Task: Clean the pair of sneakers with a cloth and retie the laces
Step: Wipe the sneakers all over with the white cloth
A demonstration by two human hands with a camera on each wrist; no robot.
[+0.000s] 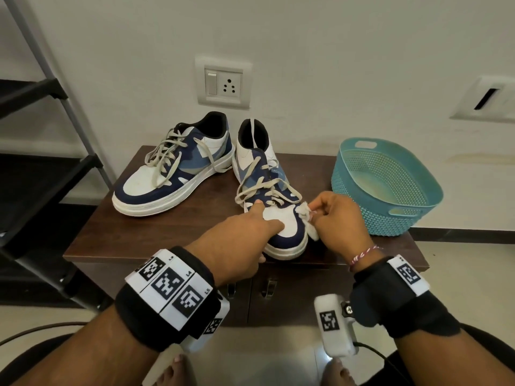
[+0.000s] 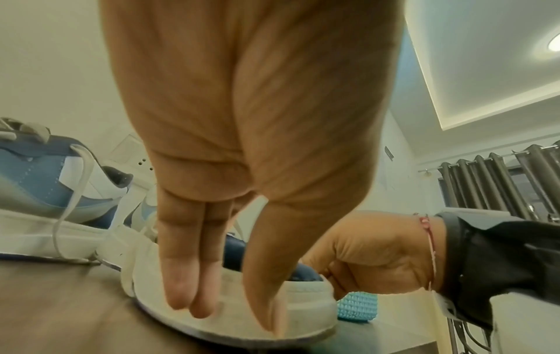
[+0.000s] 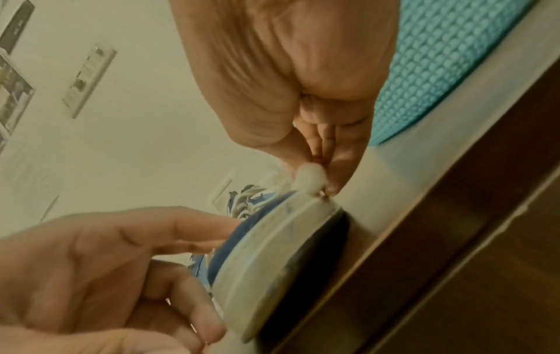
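Both forearms wear wide black fabric wrist bands (image 1: 167, 302) carrying white blocks printed with black square code markers, the left ones lettered L3, L4 and L5. Under the right wrist hangs a white camera housing (image 1: 334, 327) with a marker, a screw and a black cable. A thin pink-and-white thread bracelet (image 1: 363, 253), probably braided, circles the right wrist; the feet are bare.

Cabinet top (image 1: 172, 232): bare wood at the front left, open to approach from the front edge. Left sneaker (image 1: 170, 168) fills the rear left. Right sneaker (image 1: 267, 190) fills the centre, toe at the front edge; a narrow gap separates the two heels. Basket (image 1: 390, 196) blocks the right end. Wall directly behind. Shelf rack (image 1: 50, 168) stands close on the left.
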